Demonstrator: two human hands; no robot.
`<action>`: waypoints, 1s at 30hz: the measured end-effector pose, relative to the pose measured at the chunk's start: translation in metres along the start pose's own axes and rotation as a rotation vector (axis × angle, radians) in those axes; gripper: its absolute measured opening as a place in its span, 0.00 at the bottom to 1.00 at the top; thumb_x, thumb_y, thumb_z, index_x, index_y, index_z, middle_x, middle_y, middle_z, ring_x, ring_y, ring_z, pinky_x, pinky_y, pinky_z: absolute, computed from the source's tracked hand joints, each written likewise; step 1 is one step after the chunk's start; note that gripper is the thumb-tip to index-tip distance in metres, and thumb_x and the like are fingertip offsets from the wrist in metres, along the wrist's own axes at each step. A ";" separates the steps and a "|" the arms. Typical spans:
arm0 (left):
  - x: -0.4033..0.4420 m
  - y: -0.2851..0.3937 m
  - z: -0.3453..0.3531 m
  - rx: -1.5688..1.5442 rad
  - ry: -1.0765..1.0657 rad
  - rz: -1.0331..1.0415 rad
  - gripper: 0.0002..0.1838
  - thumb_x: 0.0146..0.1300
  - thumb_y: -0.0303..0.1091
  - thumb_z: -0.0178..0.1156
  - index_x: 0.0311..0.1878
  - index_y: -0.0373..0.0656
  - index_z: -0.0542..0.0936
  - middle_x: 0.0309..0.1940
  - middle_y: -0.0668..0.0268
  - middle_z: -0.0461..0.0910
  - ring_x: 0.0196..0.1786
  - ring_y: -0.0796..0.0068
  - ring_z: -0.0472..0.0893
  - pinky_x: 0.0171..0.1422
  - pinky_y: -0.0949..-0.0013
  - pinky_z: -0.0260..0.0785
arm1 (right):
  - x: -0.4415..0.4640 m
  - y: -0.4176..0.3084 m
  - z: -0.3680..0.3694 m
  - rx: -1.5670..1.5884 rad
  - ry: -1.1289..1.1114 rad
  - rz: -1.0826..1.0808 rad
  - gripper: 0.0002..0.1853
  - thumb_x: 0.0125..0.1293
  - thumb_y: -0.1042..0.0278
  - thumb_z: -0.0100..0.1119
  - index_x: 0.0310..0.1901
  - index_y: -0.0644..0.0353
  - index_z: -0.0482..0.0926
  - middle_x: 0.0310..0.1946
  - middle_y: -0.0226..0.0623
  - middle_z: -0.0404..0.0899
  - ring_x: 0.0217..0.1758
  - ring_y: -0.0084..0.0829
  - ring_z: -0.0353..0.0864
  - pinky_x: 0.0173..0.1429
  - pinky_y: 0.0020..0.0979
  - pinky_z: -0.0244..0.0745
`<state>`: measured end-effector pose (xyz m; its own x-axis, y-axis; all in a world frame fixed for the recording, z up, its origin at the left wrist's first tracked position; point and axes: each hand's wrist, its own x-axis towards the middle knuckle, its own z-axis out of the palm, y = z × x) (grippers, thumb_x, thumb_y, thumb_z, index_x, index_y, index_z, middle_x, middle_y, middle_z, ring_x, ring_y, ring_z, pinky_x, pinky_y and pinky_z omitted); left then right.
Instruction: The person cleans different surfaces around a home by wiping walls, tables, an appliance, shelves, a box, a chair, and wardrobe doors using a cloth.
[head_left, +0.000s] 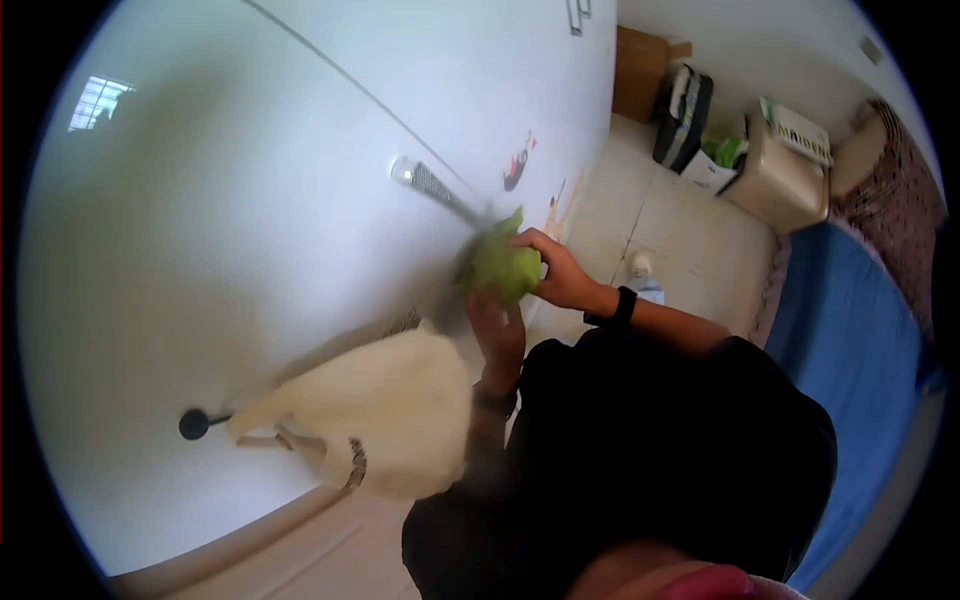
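A crumpled green cloth [505, 262] is bunched up in front of the glossy white door panel [300, 200]. My right hand [560, 272] grips the cloth from its right side, with the fingers curled over it and a black band on the wrist. From below, my left hand [497, 325] holds the same cloth, its fingertips partly hidden by the fabric. Just above the cloth, a long textured handle [430, 185] sits on the door. Whether the cloth touches the door I cannot tell.
A cream tote bag [400, 415] hangs from a black knob [194, 424] close to my left forearm. At the right lies a bed with a blue cover [850, 310]. A beige bin [780, 170], a black bag [685, 118] and a brown box [640, 75] stand along the far wall.
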<state>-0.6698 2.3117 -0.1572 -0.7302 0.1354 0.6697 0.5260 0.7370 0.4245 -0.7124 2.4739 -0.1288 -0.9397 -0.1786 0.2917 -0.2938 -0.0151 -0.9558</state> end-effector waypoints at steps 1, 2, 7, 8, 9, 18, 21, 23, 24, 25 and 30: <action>0.009 0.006 0.006 0.045 0.063 0.052 0.25 0.60 0.25 0.65 0.60 0.34 0.72 0.61 0.44 0.67 0.61 0.44 0.70 0.64 0.51 0.66 | 0.010 0.004 -0.009 0.013 -0.027 -0.055 0.21 0.59 0.76 0.67 0.54 0.60 0.72 0.51 0.36 0.75 0.54 0.30 0.77 0.55 0.30 0.73; 0.019 0.012 0.010 0.117 0.138 0.126 0.25 0.56 0.23 0.68 0.58 0.35 0.74 0.59 0.45 0.69 0.59 0.44 0.72 0.60 0.51 0.70 | 0.022 0.007 -0.019 0.028 -0.054 -0.112 0.20 0.59 0.75 0.67 0.52 0.60 0.73 0.50 0.36 0.76 0.52 0.29 0.77 0.54 0.29 0.73; 0.088 0.064 0.042 0.168 0.311 -0.100 0.18 0.54 0.19 0.63 0.50 0.39 0.80 0.55 0.50 0.71 0.56 0.46 0.74 0.57 0.54 0.70 | 0.087 -0.033 -0.068 0.078 -0.128 -0.236 0.18 0.56 0.76 0.69 0.46 0.60 0.73 0.43 0.35 0.75 0.47 0.29 0.77 0.50 0.28 0.72; 0.106 0.070 0.047 0.144 0.292 -0.133 0.18 0.53 0.19 0.64 0.50 0.39 0.80 0.55 0.50 0.71 0.56 0.47 0.74 0.56 0.54 0.71 | 0.099 -0.037 -0.078 0.089 -0.128 -0.229 0.18 0.56 0.76 0.69 0.46 0.60 0.73 0.43 0.35 0.75 0.46 0.29 0.77 0.50 0.28 0.72; 0.120 0.076 0.059 0.212 0.325 -0.148 0.19 0.53 0.20 0.64 0.50 0.39 0.80 0.56 0.50 0.71 0.56 0.47 0.75 0.56 0.55 0.72 | 0.112 -0.040 -0.090 0.098 -0.127 -0.225 0.18 0.56 0.76 0.69 0.46 0.59 0.73 0.43 0.35 0.75 0.46 0.29 0.77 0.49 0.28 0.72; 0.230 0.091 0.165 0.224 0.295 -0.082 0.18 0.53 0.22 0.67 0.49 0.46 0.83 0.49 0.52 0.78 0.52 0.53 0.79 0.54 0.59 0.74 | 0.200 0.006 -0.205 0.008 -0.027 -0.280 0.17 0.57 0.78 0.66 0.48 0.61 0.74 0.42 0.37 0.77 0.45 0.33 0.78 0.47 0.30 0.74; 0.224 0.087 0.188 0.176 0.183 -0.186 0.16 0.55 0.26 0.66 0.49 0.47 0.83 0.46 0.55 0.80 0.49 0.53 0.80 0.52 0.59 0.74 | 0.193 0.049 -0.219 0.061 -0.091 -0.201 0.19 0.59 0.79 0.63 0.52 0.62 0.72 0.44 0.36 0.76 0.46 0.32 0.78 0.48 0.30 0.74; 0.205 0.083 0.191 0.194 0.171 -0.309 0.17 0.55 0.25 0.66 0.49 0.47 0.83 0.46 0.56 0.80 0.49 0.54 0.80 0.51 0.59 0.74 | 0.188 0.060 -0.215 0.028 -0.191 -0.200 0.18 0.61 0.78 0.60 0.53 0.63 0.70 0.46 0.38 0.74 0.49 0.33 0.77 0.51 0.31 0.73; 0.194 0.081 0.190 0.231 0.169 -0.335 0.18 0.54 0.24 0.66 0.49 0.46 0.82 0.47 0.56 0.79 0.49 0.54 0.80 0.51 0.59 0.74 | 0.182 0.056 -0.207 0.054 -0.240 -0.163 0.17 0.61 0.78 0.60 0.52 0.63 0.70 0.46 0.39 0.73 0.49 0.35 0.75 0.52 0.32 0.72; 0.180 0.079 0.182 0.325 0.166 -0.293 0.20 0.51 0.20 0.66 0.50 0.44 0.82 0.49 0.54 0.78 0.50 0.54 0.79 0.51 0.59 0.75 | 0.176 0.052 -0.198 0.080 -0.289 -0.125 0.16 0.60 0.78 0.60 0.50 0.64 0.70 0.47 0.40 0.72 0.50 0.37 0.74 0.53 0.32 0.71; 0.150 0.073 0.149 0.519 0.425 -0.190 0.22 0.52 0.17 0.67 0.51 0.41 0.79 0.52 0.50 0.76 0.52 0.53 0.78 0.54 0.59 0.75 | 0.176 0.016 -0.168 0.123 -0.539 -0.113 0.17 0.60 0.78 0.59 0.51 0.63 0.70 0.45 0.42 0.73 0.48 0.42 0.76 0.53 0.33 0.72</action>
<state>-0.8061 2.4842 -0.1165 -0.4995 -0.2201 0.8379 0.0523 0.9577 0.2828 -0.9117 2.6070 -0.0869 -0.6718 -0.6462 0.3620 -0.3343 -0.1716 -0.9267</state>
